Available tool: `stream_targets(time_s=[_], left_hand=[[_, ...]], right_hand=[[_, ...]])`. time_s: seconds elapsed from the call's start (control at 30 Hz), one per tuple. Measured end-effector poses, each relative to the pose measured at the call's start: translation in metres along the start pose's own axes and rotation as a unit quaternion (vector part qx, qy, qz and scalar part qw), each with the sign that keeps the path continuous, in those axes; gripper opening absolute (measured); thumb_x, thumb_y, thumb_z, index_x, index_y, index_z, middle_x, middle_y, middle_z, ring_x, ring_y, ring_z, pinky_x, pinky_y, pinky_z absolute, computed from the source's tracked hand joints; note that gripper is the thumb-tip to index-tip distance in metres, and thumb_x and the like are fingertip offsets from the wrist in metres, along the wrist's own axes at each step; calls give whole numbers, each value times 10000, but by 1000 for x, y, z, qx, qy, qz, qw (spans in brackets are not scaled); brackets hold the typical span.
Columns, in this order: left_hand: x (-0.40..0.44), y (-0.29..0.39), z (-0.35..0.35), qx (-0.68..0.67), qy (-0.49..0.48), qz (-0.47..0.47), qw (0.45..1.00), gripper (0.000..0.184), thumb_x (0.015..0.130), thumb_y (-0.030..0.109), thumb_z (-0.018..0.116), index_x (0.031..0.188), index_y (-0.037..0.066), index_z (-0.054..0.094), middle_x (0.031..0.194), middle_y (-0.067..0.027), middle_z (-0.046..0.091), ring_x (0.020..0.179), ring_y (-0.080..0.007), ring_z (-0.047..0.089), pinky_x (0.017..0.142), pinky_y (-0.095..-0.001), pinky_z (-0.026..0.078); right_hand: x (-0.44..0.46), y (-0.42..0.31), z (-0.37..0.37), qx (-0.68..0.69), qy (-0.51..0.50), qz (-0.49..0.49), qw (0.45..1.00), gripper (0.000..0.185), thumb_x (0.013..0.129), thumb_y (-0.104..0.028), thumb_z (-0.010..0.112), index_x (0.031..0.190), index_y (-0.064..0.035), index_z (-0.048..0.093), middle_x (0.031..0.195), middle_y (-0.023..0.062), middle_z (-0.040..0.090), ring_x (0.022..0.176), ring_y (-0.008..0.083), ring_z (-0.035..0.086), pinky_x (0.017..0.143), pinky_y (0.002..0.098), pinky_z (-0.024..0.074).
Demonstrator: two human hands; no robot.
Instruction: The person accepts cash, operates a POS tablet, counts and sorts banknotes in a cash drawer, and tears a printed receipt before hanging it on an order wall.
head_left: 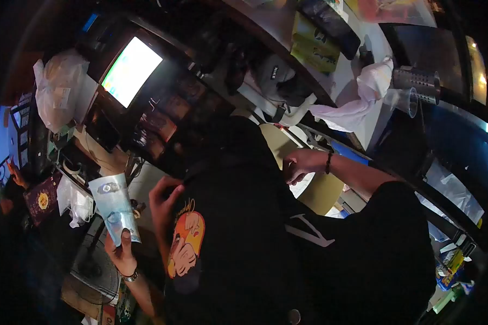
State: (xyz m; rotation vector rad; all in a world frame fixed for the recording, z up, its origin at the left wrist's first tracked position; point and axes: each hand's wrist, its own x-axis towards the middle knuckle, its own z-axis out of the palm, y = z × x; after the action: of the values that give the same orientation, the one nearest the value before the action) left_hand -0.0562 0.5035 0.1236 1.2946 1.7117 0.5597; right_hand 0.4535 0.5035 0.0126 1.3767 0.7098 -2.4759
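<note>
The left hand (120, 254), wearing a watch (130, 277), is pinching the lower end of a pale blue banknote (113, 203); its thumb is pressing on the front while the fingers are closing behind. The banknote is sitting between eight and nine o'clock of the view, its free end pointing between eleven and twelve. At one o'clock from the watch hand, a bare hand (164, 197) is curling its fingers; just off the middle toward three, a braceleted hand (302, 164) is bending its own. I cannot tell which is the person's right, or whether either is gripping anything.

Open room is running between the banknote's right edge and the bare hand; a white plastic bag (78, 199) is crowding its left edge. A black shirt (244, 233) is filling the middle toward five. Farther out, a maroon cover (40, 199) is showing at nine, a lit screen (131, 71) between ten and eleven, and a towel (358, 103) at two.
</note>
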Motion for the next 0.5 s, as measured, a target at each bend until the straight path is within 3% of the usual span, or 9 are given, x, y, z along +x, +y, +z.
stream_targets(time_s=[0.17, 0.2, 0.33, 0.4, 0.43, 0.5], left_hand=[[-2, 4, -1, 36, 9, 5, 999, 260, 839, 183, 624, 985, -30, 597, 969, -81, 608, 854, -171, 546, 765, -294, 408], [-3, 8, -1, 31, 15, -6, 999, 266, 836, 183, 627, 991, -31, 597, 979, -86, 609, 866, -176, 549, 777, -295, 407], [-9, 25, -1, 54, 31, -5, 998, 263, 826, 178, 629, 984, -32, 605, 988, -97, 610, 878, -177, 555, 776, -288, 416], [-5, 40, -1, 73, 12, 20, 997, 245, 816, 150, 632, 979, -32, 607, 943, -90, 612, 848, -179, 563, 745, -280, 426], [-4, 37, -1, 78, 26, 46, 996, 217, 812, 114, 625, 975, -29, 610, 904, -98, 607, 801, -195, 569, 717, -280, 427], [0, 41, -2, 48, 11, 23, 999, 180, 805, 87, 628, 947, -24, 620, 877, -115, 602, 760, -212, 571, 687, -279, 431]], right_hand=[[5, -2, -3, -91, -47, 76, 992, 235, 837, -194, 610, 1003, -26, 616, 960, 83, 656, 851, 162, 650, 696, 290, 540], [9, -8, -6, -183, -52, 63, 980, 227, 828, -205, 611, 977, -35, 632, 958, 68, 658, 855, 152, 643, 688, 299, 541], [9, -47, -7, -308, -57, 29, 949, 243, 768, -192, 646, 949, -32, 623, 938, 87, 654, 834, 176, 641, 686, 304, 518], [14, -72, -9, -485, 44, -38, 873, 266, 780, -237, 646, 958, -41, 619, 938, 87, 658, 867, 234, 631, 763, 336, 504], [22, -89, -10, -515, 102, -79, 847, 307, 762, -257, 661, 974, -43, 602, 920, 110, 649, 895, 269, 614, 800, 369, 476], [43, -141, 8, -463, 201, -164, 848, 348, 775, -286, 670, 1021, -55, 585, 938, 88, 643, 904, 235, 611, 818, 344, 463]])
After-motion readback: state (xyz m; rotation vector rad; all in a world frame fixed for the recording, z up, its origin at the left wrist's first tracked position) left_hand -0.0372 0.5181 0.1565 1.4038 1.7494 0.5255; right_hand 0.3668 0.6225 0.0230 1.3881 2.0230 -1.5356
